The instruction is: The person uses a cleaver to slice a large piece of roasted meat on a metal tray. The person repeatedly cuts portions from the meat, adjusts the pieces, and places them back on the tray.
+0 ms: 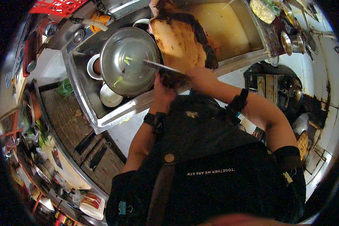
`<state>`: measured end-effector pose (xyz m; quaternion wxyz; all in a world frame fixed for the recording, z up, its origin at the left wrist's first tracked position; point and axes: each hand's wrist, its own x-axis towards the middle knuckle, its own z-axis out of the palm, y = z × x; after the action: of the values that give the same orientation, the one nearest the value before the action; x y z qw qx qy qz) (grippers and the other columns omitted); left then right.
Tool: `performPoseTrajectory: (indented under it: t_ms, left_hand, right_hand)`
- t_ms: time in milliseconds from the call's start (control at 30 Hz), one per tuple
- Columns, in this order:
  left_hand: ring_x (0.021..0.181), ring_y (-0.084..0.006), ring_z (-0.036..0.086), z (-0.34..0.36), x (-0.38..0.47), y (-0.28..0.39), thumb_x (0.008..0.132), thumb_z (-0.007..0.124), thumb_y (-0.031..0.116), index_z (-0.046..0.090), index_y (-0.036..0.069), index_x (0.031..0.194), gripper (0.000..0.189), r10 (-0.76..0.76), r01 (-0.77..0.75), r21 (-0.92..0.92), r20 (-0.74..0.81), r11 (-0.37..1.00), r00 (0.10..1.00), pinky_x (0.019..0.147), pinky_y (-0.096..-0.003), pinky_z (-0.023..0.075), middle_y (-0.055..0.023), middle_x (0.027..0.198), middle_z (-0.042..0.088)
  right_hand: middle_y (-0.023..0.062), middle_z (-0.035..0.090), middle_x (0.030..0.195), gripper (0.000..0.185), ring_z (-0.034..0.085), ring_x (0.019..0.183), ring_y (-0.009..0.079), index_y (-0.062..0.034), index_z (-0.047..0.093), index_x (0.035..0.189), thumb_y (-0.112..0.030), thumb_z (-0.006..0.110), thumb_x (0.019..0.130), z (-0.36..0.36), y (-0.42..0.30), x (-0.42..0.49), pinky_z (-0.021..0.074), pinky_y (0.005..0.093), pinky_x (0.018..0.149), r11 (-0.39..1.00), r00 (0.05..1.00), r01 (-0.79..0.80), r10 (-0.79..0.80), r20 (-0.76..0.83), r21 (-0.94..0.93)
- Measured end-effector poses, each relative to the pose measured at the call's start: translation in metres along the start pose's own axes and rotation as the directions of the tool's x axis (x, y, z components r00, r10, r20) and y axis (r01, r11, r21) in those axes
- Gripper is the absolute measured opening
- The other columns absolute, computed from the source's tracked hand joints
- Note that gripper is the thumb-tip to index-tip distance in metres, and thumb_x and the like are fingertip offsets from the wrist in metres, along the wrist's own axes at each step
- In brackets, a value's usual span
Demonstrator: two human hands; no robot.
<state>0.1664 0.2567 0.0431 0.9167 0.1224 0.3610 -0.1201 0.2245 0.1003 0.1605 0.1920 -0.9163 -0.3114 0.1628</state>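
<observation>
A wide steel bowl [135, 48] sits over the left sink basin, with water and a few green leaf scraps in it. My left hand [163, 94] is at the bowl's near right rim; its fingers are partly hidden, so its grip is unclear. From my right hand [200, 77], blurred, a knife [166, 67] reaches left, its end above the bowl. Dark shadow hides the space between the two hands. Just beyond them, a large tan slab with blackened edges [172, 39], perhaps a worn chopping board, leans by the right basin.
Cloudy water [223, 22] fills the right basin. Beneath the steel bowl are a white bowl [110, 95] and a white-rimmed bowl [93, 66]. An orange cloth [100, 21] and a red plastic basket [56, 7] lie beyond. A plastic tub [92, 206] stands lower left.
</observation>
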Motion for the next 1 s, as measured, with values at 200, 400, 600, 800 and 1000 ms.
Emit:
performPoseTrajectory:
  t_ms: [200,400,600,800,1000]
  left_hand:
    - [0.099,-0.0294,0.061,-0.016,0.004,0.0,0.094,0.048,0.043,0.065,0.009,0.113,0.042,-0.034,0.046,-0.131,0.096,0.99,0.995,0.09,-0.0475,0.0482,-0.0089,0.107,0.067]
    - [0.094,-0.0253,0.062,-0.04,0.025,0.009,0.092,0.051,0.03,0.066,0.009,0.109,0.03,0.071,-0.118,0.154,0.281,0.981,0.957,0.084,-0.042,0.0485,-0.0066,0.102,0.068]
    - [0.097,-0.0264,0.063,-0.029,0.024,0.029,0.093,0.05,0.02,0.062,0.007,0.114,0.028,-0.019,0.018,0.054,0.002,0.998,1.0,0.082,-0.0423,0.0494,-0.0077,0.105,0.068]
    - [0.095,-0.0261,0.064,-0.01,-0.005,0.053,0.091,0.054,0.015,0.061,0.001,0.109,0.024,-0.03,0.032,0.149,-0.016,0.988,0.999,0.081,-0.0393,0.053,-0.0101,0.106,0.067]
    - [0.096,-0.0216,0.062,0.066,-0.011,0.067,0.094,0.057,0.021,0.062,0.002,0.102,0.021,-0.186,0.085,0.257,0.403,0.963,0.896,0.085,-0.0366,0.0506,-0.0089,0.104,0.066]
  right_hand:
    - [0.0186,0.068,0.084,0.018,0.066,0.081,0.0404,-0.0057,0.066,0.087,-0.021,0.057,0.084,0.015,-0.018,-0.015,0.0528,0.0512,0.071,0.979,0.935,-0.189,0.204,0.289,-0.079]
    - [0.0226,0.063,0.072,0.027,0.062,0.071,0.0425,-0.0014,0.065,0.08,-0.028,0.07,0.081,-0.007,0.002,-0.011,0.0496,0.0488,0.06,0.997,0.978,0.02,-0.004,-0.207,0.073]
    - [0.001,0.055,0.057,0.025,0.045,0.043,0.0072,-0.001,0.066,0.081,-0.024,0.076,0.081,-0.056,0.005,-0.008,0.0356,0.0275,0.039,0.677,0.916,-0.358,0.39,0.1,0.643]
    - [0.0053,0.066,0.073,0.016,0.045,0.041,0.0073,-0.0039,0.068,0.096,-0.015,0.07,0.085,-0.069,0.01,-0.028,0.0343,0.0227,0.037,0.117,0.779,-0.476,0.517,0.355,0.872]
    - [0.01,0.066,0.069,0.013,0.037,0.037,0.0042,-0.0039,0.062,0.088,-0.013,0.071,0.084,-0.073,0.015,-0.062,0.0278,0.0215,0.035,-0.049,0.784,-0.385,0.509,0.355,0.922]
